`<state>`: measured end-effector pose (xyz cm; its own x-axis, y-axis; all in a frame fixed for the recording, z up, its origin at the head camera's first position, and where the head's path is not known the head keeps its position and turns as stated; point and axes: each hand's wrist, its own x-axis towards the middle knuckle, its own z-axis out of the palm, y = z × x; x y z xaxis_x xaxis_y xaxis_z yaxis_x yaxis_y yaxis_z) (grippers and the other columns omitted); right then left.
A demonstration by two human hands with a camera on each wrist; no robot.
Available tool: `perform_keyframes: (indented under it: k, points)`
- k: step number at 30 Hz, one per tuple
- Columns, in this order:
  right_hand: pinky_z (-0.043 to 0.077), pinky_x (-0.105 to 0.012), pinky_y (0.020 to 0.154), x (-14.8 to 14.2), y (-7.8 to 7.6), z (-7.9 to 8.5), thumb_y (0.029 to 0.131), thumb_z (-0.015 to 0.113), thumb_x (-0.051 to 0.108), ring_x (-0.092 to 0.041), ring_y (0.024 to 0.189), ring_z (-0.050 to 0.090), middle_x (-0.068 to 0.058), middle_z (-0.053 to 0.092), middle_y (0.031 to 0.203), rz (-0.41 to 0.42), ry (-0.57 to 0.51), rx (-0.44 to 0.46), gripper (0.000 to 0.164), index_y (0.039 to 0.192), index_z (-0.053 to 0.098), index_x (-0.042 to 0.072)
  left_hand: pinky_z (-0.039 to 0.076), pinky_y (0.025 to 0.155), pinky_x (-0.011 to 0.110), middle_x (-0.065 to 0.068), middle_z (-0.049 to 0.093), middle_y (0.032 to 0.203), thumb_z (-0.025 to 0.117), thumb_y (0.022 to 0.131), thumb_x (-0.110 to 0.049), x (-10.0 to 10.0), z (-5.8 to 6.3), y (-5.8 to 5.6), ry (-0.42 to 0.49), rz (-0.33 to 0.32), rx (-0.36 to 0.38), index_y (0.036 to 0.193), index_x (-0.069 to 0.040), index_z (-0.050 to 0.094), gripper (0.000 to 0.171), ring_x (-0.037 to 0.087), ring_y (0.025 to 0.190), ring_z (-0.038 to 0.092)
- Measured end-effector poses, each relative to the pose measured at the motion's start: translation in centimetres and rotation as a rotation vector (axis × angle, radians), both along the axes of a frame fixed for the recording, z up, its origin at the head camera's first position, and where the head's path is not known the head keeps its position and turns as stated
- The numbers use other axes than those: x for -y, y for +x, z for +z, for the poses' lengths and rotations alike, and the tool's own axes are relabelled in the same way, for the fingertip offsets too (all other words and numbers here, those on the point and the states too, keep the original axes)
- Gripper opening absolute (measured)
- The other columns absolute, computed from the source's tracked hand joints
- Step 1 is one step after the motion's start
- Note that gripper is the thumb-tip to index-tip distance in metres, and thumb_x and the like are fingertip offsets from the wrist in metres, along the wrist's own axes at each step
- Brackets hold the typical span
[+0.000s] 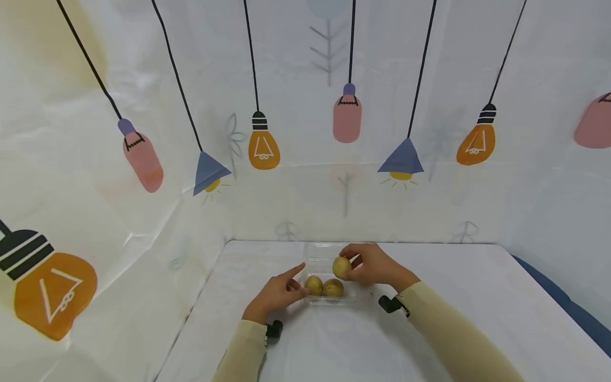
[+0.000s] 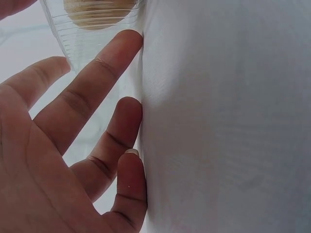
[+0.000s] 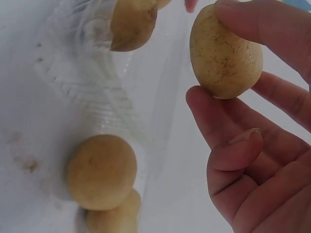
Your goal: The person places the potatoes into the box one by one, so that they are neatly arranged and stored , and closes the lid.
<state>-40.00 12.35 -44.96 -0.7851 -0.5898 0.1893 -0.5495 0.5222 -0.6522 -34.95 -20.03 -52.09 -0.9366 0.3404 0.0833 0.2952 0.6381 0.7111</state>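
Note:
My right hand point(image 1: 374, 265) pinches a round, yellow-brown potato point(image 1: 341, 267) between thumb and fingers, raised over the clear plastic box point(image 1: 329, 301). Fine cracks mark the skin of this held potato point(image 3: 226, 53) in the right wrist view. Two more potatoes sit side by side in the box, a left one point(image 1: 313, 285) and a right one point(image 1: 333, 288). At the box's left side is my left hand point(image 1: 279, 292), holding nothing, its index finger extended. In the left wrist view its fingers point(image 2: 80, 97) reach toward the ribbed box wall point(image 2: 92, 41).
Outside the box, a smooth potato point(image 3: 102, 172) lies with another potato point(image 3: 114, 218) partly behind it; the right hand hides them in the head view. The white table point(image 1: 324, 345) meets a patterned sheet point(image 1: 305, 207) at the back and another sheet on the left.

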Motion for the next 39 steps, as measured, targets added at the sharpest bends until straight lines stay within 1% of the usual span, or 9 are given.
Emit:
perform_keyframes:
  k: [3, 7, 11, 16, 23, 29, 32, 39]
  points:
    - [0.059, -0.034, 0.082, 0.8, -0.4, 0.2, 0.083, 0.093, 0.027, -0.02, 0.094, 0.073, 0.001, 0.072, 0.117, 0.019, 0.011, -0.005, 0.048, 0.125, 0.072, 0.017, 0.053, 0.087, 0.046, -0.001, 0.072, 0.107, 0.071, 0.097, -0.054, 0.0, 0.2, 0.1, -0.002, -0.001, 0.011, 0.165, -0.024, 0.04, 0.081, 0.018, 0.096, 0.064]
    - [0.059, -0.034, 0.083, 1.8, -0.8, 0.5, 0.083, 0.093, 0.027, -0.019, 0.096, 0.072, 0.003, 0.072, 0.117, 0.031, 0.032, 0.036, 0.047, 0.125, 0.072, 0.02, 0.054, 0.087, 0.047, -0.001, 0.072, 0.107, 0.071, 0.097, -0.055, 0.0, 0.4, 0.2, -0.009, -0.001, 0.018, 0.165, -0.023, 0.041, 0.081, 0.018, 0.096, 0.064]
    - [0.059, -0.035, 0.084, 2.7, -1.4, 0.3, 0.082, 0.094, 0.025, -0.016, 0.096, 0.071, 0.003, 0.072, 0.115, 0.02, 0.039, 0.073, 0.047, 0.124, 0.072, 0.022, 0.054, 0.086, 0.046, -0.003, 0.072, 0.105, 0.072, 0.096, -0.055, 0.0, 0.4, 0.1, -0.002, -0.003, 0.02, 0.165, -0.024, 0.041, 0.081, 0.017, 0.095, 0.065]
    - [0.059, -0.036, 0.085, 4.0, -1.9, -0.2, 0.082, 0.094, 0.022, -0.016, 0.096, 0.071, 0.002, 0.072, 0.115, 0.036, 0.066, 0.095, 0.047, 0.123, 0.072, 0.022, 0.053, 0.085, 0.045, -0.004, 0.072, 0.103, 0.072, 0.096, -0.055, 0.0, 0.2, 0.1, 0.0, 0.002, 0.023, 0.165, -0.025, 0.041, 0.082, 0.016, 0.094, 0.065]
    - [0.059, -0.035, 0.083, 5.3, -2.3, -0.3, 0.082, 0.094, 0.018, -0.014, 0.095, 0.071, 0.002, 0.072, 0.116, 0.064, 0.1, 0.087, 0.047, 0.123, 0.071, 0.022, 0.053, 0.084, 0.043, -0.004, 0.072, 0.103, 0.072, 0.096, -0.056, 0.1, 0.0, 0.1, 0.015, -0.002, 0.015, 0.165, -0.024, 0.042, 0.081, 0.014, 0.092, 0.066]
    - [0.059, -0.034, 0.084, 6.0, -2.7, -0.1, 0.082, 0.093, 0.014, -0.017, 0.099, 0.071, 0.002, 0.071, 0.118, 0.102, 0.116, 0.079, 0.048, 0.125, 0.071, 0.02, 0.053, 0.084, 0.042, -0.007, 0.072, 0.102, 0.072, 0.096, -0.057, 0.1, -0.1, 0.1, 0.01, -0.002, -0.004, 0.164, -0.024, 0.042, 0.081, 0.012, 0.09, 0.066]
    - [0.058, -0.034, 0.085, 6.3, -2.8, 0.0, 0.082, 0.093, 0.013, -0.016, 0.1, 0.071, 0.003, 0.071, 0.12, 0.093, 0.132, 0.08, 0.049, 0.126, 0.071, 0.02, 0.053, 0.083, 0.042, -0.007, 0.072, 0.102, 0.071, 0.096, -0.057, 0.1, 0.0, 0.0, 0.01, -0.005, -0.01, 0.164, -0.023, 0.042, 0.081, 0.012, 0.09, 0.066]
    - [0.059, -0.039, 0.086, 7.0, -2.6, 0.3, 0.083, 0.093, 0.012, -0.017, 0.097, 0.072, -0.002, 0.069, 0.129, 0.08, 0.155, 0.075, 0.051, 0.128, 0.071, 0.019, 0.053, 0.084, 0.042, -0.007, 0.072, 0.102, 0.071, 0.096, -0.058, 0.3, -0.3, -0.1, 0.007, -0.004, 0.0, 0.165, -0.026, 0.041, 0.081, 0.011, 0.09, 0.065]
